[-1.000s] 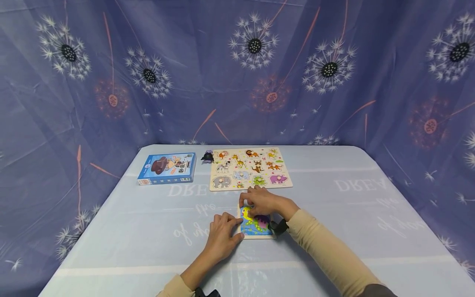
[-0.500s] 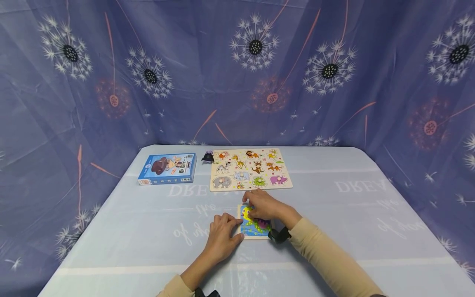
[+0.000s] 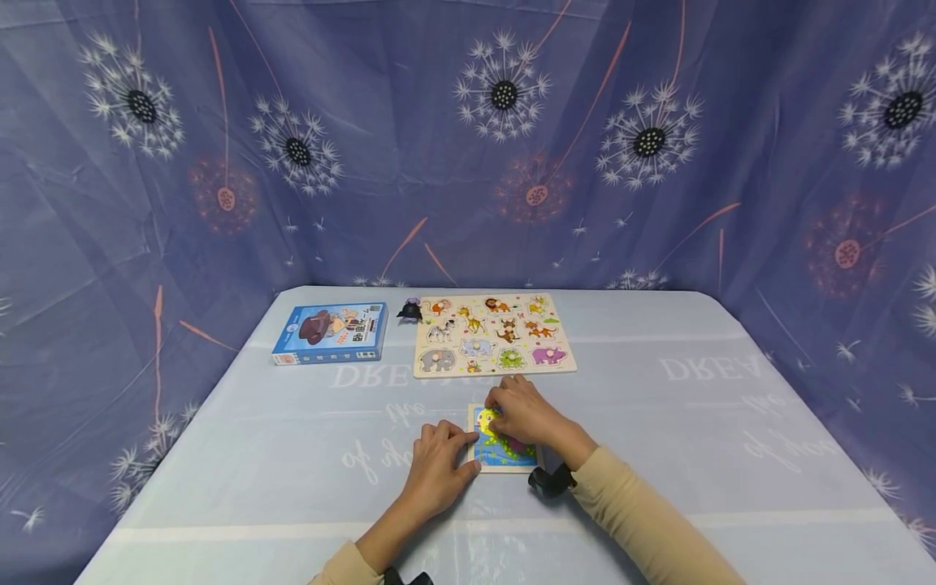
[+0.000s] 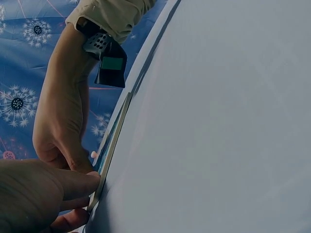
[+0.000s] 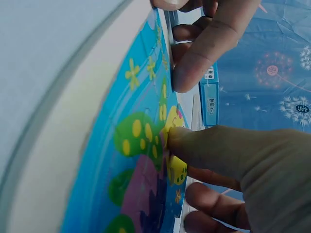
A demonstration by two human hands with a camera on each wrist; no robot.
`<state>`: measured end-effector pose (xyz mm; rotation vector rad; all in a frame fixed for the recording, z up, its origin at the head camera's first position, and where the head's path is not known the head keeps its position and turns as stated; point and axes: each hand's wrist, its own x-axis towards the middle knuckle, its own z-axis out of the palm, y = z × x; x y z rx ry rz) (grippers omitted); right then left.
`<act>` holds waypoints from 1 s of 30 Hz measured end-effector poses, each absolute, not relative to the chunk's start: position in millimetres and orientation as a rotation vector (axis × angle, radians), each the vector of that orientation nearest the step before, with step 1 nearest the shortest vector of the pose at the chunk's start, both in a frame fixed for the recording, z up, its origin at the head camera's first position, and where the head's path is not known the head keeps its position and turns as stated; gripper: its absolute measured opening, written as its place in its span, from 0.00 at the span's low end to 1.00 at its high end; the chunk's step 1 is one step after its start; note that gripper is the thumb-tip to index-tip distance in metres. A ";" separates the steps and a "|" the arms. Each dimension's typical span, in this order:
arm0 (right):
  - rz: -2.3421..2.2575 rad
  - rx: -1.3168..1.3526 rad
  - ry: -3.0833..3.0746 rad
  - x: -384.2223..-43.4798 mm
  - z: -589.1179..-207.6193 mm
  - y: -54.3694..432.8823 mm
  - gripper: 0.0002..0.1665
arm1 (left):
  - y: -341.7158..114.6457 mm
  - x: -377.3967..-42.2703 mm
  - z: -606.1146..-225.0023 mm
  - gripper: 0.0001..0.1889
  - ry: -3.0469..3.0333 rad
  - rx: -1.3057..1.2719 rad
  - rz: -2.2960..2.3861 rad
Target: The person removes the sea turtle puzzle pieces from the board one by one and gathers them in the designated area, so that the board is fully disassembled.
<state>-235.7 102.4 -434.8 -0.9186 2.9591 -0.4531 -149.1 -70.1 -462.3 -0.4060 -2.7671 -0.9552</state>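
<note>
A small jigsaw puzzle (image 3: 497, 459) in a pale wooden frame lies on the table, showing a green spotted creature with a yellow head. My left hand (image 3: 435, 463) rests at its left side, thumb and index finger apart and touching the frame's edge. Over the upper part of the picture, my right hand (image 3: 526, 413) pinches at a puzzle piece by the yellow head. Close up in the right wrist view, the thumb lies against a yellow piece (image 5: 177, 170) tilted among its neighbours, with curled fingers behind it. The right hand covers the puzzle's upper right corner.
Behind the puzzle lies a wooden animal peg board (image 3: 486, 378). A blue game box (image 3: 336, 331) stands at the back left, with a small black object (image 3: 411, 309) between the two. A patterned curtain (image 3: 439, 146) hangs past the table's far edge.
My right hand has drawn slightly nearer and its fingers have curled in from the puzzle's top edge toward the thumb. The left hand has stayed in place.
</note>
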 end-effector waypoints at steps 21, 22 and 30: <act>-0.462 -0.941 3.003 -233.8 -439.3 104.8 0.15 | -70.3 -149.3 -461.8 0.19 -2.795 -0.396 -0.966; -0.465 -0.943 3.006 -233.8 -439.3 104.9 0.15 | -70.3 -149.1 -461.6 0.19 -2.797 -0.395 -0.965; -0.449 -0.954 3.025 -232.6 -439.5 103.6 0.16 | -69.9 -148.9 -461.8 0.19 -2.793 -0.397 -0.970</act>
